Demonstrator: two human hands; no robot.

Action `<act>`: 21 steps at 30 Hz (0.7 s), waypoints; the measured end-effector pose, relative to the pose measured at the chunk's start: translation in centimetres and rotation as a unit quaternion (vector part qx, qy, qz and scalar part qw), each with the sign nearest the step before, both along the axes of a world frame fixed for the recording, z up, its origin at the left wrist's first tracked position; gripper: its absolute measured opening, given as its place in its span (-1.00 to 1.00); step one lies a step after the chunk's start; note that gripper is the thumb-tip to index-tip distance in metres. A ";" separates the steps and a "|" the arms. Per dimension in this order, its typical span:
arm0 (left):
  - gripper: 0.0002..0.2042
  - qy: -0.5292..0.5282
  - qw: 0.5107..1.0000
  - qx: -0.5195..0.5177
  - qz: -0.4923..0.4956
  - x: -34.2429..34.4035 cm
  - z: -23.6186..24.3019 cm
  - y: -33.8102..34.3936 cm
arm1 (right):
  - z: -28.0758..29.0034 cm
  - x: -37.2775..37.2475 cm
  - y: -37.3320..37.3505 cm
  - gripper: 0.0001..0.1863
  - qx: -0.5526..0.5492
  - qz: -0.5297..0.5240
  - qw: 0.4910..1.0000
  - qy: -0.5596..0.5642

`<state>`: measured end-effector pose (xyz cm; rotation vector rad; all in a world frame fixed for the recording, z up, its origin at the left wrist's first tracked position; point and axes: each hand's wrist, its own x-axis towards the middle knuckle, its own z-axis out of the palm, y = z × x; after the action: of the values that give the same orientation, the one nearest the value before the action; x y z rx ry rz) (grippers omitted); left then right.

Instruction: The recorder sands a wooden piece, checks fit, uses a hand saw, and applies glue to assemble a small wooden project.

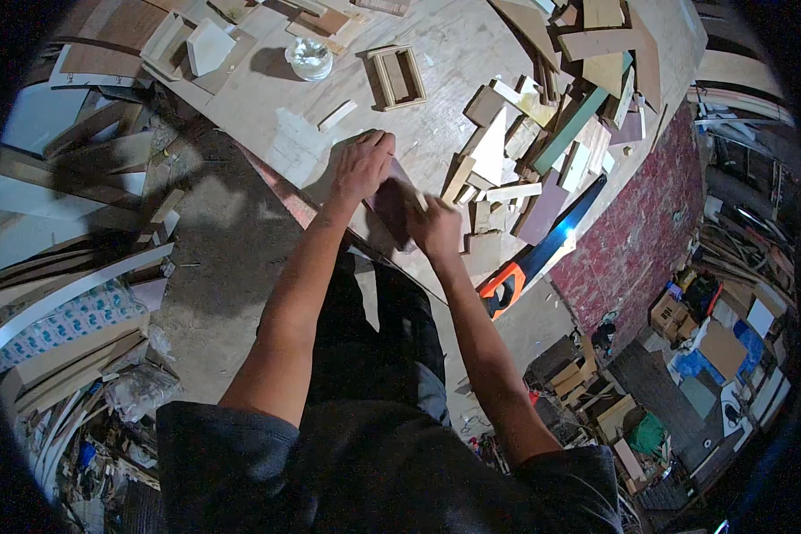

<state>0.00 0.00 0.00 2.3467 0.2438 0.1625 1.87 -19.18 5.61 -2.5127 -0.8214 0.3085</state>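
Note:
My left hand (362, 167) lies with curled fingers on the far end of a dark purplish-brown flat piece (387, 214) at the near edge of the plywood worktable (258, 98); whether it is board or abrasive sheet I cannot tell. My right hand (436, 230) is closed on a small pale wood piece (418, 200) against that dark piece's right side. Beyond my hands are a thin pale strip (336, 115), a small rectangular wooden frame (397, 77) and a white tub (308, 60). A handsaw with an orange handle (504, 289) lies right of my right hand.
Many wood offcuts (583, 107) cover the table's right part. A white tray-like piece (206, 49) sits back left. Stacked boards and scraps (80, 205) fill the left side of the floor, more clutter (703, 356) the right, beside a red mottled surface (632, 240).

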 end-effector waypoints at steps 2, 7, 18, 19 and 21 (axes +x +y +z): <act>-0.90 -0.002 1.000 -0.008 -0.012 -0.5 -0.2 0.6 | -0.5 0.1 1.0 -0.79 0.033 -0.004 0.999 0.005; -0.91 0.011 1.000 0.001 0.008 -1.8 0.1 1.1 | 0.6 -6.3 -5.9 -0.70 -0.070 -0.050 0.990 0.109; -0.92 -0.048 0.999 -0.007 0.025 -1.0 -0.1 0.4 | -0.9 -6.6 -4.5 -0.74 0.041 -0.035 0.998 0.035; -0.92 -0.045 0.999 -0.011 0.021 -0.8 0.2 0.1 | -0.5 -6.5 -4.3 -0.75 0.032 -0.029 0.999 0.026; -0.93 -0.022 0.999 -0.012 0.023 -0.4 0.5 -0.2 | -0.4 -4.4 -1.0 -0.76 -0.007 -0.030 0.999 0.045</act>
<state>-0.43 -0.18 0.52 2.3128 0.2759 0.2319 -2.54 -20.21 5.25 -2.5112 -0.7085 0.4043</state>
